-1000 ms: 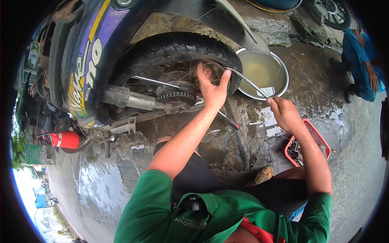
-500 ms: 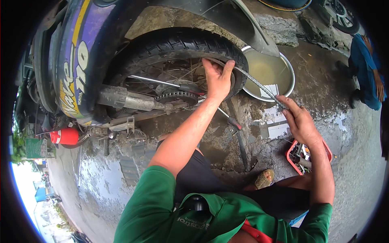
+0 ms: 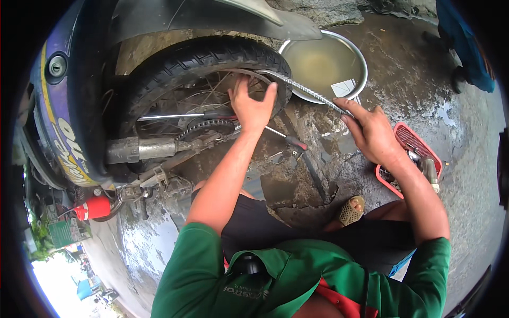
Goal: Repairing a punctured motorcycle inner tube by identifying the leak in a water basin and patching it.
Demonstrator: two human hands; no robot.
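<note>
A motorbike wheel with a black tyre and a spoked metal rim fills the upper middle. My left hand is open at its right part, thumb and fingers spread, fingertips at the rim's inner edge. In my right hand is a ribbed metal tyre lever, gripped near its lower end. The lever's far tip meets the wheel between tyre and rim; the very end is hidden. A screwdriver with a dark handle lies across the spokes. Another dark-and-red handle with a metal shaft is below the wheel.
A metal basin of cloudy water stands beyond the lever. A red basket of tools sits right of my forearm. Another person is at the upper right. The motorbike's body takes up the left; a red container is below.
The view has shifted, so the wheel and basin appear further left. My left hand's thumb and fingers have spread along the rim. The right hand keeps its grip on the tyre lever.
</note>
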